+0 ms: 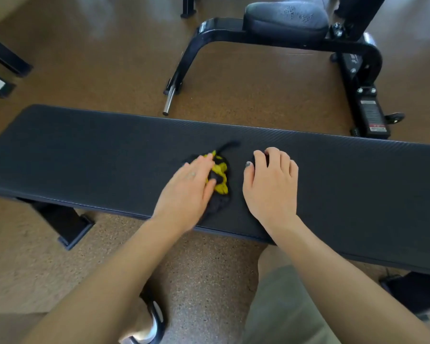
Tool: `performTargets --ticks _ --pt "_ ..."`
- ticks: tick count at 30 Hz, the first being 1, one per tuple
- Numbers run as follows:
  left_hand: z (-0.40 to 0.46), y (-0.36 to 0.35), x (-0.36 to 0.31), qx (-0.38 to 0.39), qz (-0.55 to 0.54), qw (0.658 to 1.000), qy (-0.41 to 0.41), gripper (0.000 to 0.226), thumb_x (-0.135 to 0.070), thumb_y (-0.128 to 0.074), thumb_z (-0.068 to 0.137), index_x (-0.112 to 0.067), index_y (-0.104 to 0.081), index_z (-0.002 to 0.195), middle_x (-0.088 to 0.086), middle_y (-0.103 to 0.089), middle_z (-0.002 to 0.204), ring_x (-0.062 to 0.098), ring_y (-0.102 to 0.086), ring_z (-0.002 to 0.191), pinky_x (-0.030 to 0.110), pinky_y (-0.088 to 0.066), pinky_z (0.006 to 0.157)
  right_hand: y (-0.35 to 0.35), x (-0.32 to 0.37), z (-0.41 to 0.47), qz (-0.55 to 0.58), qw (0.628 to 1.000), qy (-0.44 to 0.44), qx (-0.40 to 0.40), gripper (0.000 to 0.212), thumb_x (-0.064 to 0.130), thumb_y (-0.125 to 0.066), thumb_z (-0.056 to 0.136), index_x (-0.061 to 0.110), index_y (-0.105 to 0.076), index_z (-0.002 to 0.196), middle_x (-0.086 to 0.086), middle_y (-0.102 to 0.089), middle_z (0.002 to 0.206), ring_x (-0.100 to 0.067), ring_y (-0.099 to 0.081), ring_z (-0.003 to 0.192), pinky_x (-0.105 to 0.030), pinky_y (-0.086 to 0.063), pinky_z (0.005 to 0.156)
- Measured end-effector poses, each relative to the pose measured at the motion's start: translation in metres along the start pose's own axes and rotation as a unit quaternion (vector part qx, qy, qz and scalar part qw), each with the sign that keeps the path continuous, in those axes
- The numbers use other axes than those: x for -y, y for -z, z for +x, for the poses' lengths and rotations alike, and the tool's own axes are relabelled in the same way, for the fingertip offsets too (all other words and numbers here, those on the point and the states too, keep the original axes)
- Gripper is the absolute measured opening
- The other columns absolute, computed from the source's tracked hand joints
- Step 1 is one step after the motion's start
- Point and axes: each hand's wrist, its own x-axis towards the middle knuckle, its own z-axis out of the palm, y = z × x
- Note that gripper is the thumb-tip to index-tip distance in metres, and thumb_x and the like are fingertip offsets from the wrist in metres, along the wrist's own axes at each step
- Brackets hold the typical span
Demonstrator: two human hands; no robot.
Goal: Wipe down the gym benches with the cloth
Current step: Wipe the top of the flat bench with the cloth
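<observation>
Right, mid-wipe on the flat gym bench (85, 150). The black-and-yellow cloth (220, 177) sits bunched on the pad near its middle, closer to the near edge than the far one. Left hand (186, 192) lies flat on the cloth's left part, fingers straight, pressing rather than grasping. Right hand (271, 184) rests on the pad just beside the cloth, fingers loosely curled; there may be a dark bit of fabric under the fingertips, cannot tell. So neither grip is clenched on anything that I can confirm.

Judgement on doing this step well:
- Spread the cloth out first. Bunched like this, it covers little pad per pass.
- Keep the palm flat and the pressure even, with long overlapping strokes along the bench's length.
- Take each stroke right over the near and far edges, where the seams probably collect grime.
- Use the right hand to brace the bench, clear of the stroke path.

Behind the bench stands a second machine with a padded seat (286, 18), presumably next.
</observation>
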Motion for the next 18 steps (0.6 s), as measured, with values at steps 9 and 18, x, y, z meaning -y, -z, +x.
performTargets --ticks 9,18 --pt "-0.055 -0.002 -0.010 0.041 0.016 0.998 -0.054 0.056 -0.043 -0.025 0.109 -0.017 -0.032 0.158 -0.002 -0.021 0.169 0.011 -0.012 0.157 0.039 -0.014 0.129 -0.001 -0.001 -0.001 -0.004 1.000 -0.005 -0.008 0.038 0.028 -0.039 0.106 0.012 -0.061 0.132 -0.011 -0.058 0.132 -0.032 -0.051 0.124 -0.047 -0.039 0.107" --pt "0.053 -0.002 0.002 0.032 0.002 0.999 0.025 0.059 -0.040 -0.029 0.110 -0.014 -0.022 0.162 0.002 -0.018 0.171 0.018 -0.011 0.158 0.040 -0.009 0.129 -0.002 0.000 -0.001 -0.014 1.000 -0.003 0.008 0.038 0.028 -0.041 0.106 0.013 -0.059 0.135 -0.010 -0.056 0.136 -0.032 -0.049 0.129 -0.048 -0.037 0.111"
